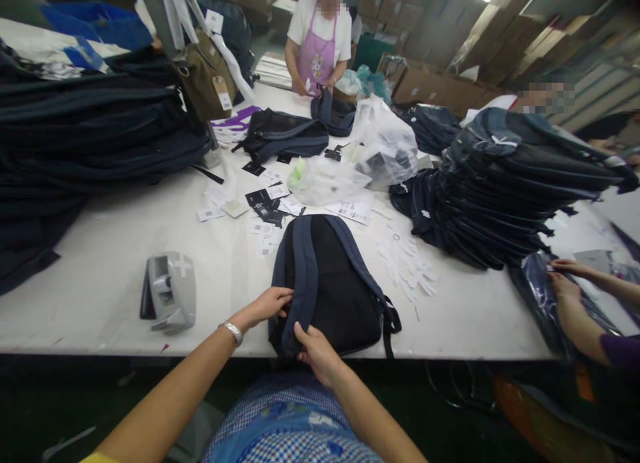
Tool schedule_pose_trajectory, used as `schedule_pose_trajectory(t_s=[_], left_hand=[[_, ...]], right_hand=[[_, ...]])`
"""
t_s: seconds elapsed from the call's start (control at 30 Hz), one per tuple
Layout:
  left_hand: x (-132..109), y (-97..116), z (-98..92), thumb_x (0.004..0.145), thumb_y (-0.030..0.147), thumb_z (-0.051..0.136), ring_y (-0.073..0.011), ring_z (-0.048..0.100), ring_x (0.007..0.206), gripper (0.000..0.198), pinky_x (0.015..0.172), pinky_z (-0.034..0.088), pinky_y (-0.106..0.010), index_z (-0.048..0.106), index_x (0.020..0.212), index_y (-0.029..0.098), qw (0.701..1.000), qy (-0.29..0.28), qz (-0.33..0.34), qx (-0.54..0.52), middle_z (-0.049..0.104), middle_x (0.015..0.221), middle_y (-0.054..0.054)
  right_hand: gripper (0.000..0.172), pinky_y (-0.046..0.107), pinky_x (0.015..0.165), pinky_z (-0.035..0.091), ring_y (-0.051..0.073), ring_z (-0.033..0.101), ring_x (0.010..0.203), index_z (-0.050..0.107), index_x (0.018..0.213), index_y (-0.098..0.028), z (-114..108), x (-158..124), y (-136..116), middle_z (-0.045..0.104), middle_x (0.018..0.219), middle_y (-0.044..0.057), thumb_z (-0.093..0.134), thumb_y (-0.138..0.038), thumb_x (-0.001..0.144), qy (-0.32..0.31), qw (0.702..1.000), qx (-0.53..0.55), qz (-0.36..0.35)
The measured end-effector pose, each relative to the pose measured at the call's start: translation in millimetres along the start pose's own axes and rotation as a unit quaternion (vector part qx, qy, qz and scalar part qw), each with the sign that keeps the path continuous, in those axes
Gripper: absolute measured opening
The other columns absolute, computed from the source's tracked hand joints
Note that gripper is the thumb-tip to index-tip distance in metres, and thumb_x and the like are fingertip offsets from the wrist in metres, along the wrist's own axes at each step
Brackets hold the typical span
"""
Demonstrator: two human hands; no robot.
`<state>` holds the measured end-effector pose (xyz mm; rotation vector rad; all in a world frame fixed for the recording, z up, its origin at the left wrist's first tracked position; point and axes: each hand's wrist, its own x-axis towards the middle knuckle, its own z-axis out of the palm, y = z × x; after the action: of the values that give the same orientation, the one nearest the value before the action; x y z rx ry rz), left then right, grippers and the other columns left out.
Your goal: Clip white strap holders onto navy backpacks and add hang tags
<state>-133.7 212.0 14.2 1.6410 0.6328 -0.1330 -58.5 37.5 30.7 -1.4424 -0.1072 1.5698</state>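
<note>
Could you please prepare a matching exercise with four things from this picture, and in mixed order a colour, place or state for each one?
Column one
1. Backpack
2. Grey device
3. Bracelet
4. Apron beyond the table

Column two
A. Pinkish purple
B. On the table, left of the backpack
C. Silver-coloured
D. Touched by the left hand and right hand

Pairs: 1-D, 2-B, 3-C, 4-A

This appears to be a workshop or factory floor that handles bags. A long white counter (220, 269) carries a tall stack of dark bags (95, 129) at the left, a pile of dark backpacks (500, 189) at the right, scattered tags (265, 203) and plastic bags (385, 133). Cardboard boxes (425, 93) fill the background, and a person in a pink apron (320, 49) works opposite.
</note>
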Motion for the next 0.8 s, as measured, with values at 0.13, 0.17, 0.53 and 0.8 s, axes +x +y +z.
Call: schedule_pose_trajectory(t_s=[0.13, 0.17, 0.53, 0.8], left_hand=[[-2, -3, -6.9, 0.073, 0.032, 0.062, -0.0153, 0.062, 0.067, 0.053, 0.055, 0.048, -0.023, 0.064, 0.12, 0.007, 0.996, -0.013, -0.025, -0.082, 0.072, 0.093, -0.009], [0, -4, -4.9, 0.07, 0.028, 0.063, -0.0152, 0.06, 0.063, 0.053, 0.054, 0.047, -0.024, 0.065, 0.118, 0.006, 0.996, 0.006, -0.032, -0.087, 0.072, 0.084, -0.008], [-8, -12, 23.9, 0.076, 0.058, 0.062, -0.0209, 0.065, 0.078, 0.054, 0.077, 0.052, -0.033, 0.071, 0.097, 0.009, 0.969, 0.094, -0.016, -0.228, 0.072, 0.084, -0.009], [-1, -15, 31.4, 0.06, 0.049, 0.082, -0.0297, 0.063, 0.109, 0.061, 0.102, 0.046, -0.038, 0.07, 0.109, 0.016, 0.951, 0.099, 0.05, -0.288, 0.069, 0.113, -0.013]], right_hand=[[0.052, 0.017, 0.054, 0.037, 0.011, 0.059, 0.067, 0.06, 0.109, -0.016, -3, -4, 4, 0.067, 0.09, 0.007, 0.061, -0.061, 0.083, 0.0, 1.0, 0.007, -0.029], [0.051, 0.017, 0.054, 0.037, 0.011, 0.059, 0.068, 0.059, 0.11, -0.017, -3, -4, 5, 0.067, 0.09, 0.006, 0.06, -0.061, 0.084, 0.006, 0.999, -0.002, -0.04], [0.062, 0.026, 0.036, 0.04, 0.015, 0.052, 0.039, 0.052, 0.119, -0.011, 2, 35, 34, 0.059, 0.067, 0.002, 0.06, -0.055, 0.075, 0.146, 0.959, -0.223, -0.091], [0.046, 0.044, 0.079, 0.053, 0.034, 0.066, 0.088, 0.073, 0.084, -0.019, -14, 73, 48, 0.069, 0.085, 0.012, 0.07, -0.059, 0.062, 0.148, 0.947, -0.192, -0.212]])
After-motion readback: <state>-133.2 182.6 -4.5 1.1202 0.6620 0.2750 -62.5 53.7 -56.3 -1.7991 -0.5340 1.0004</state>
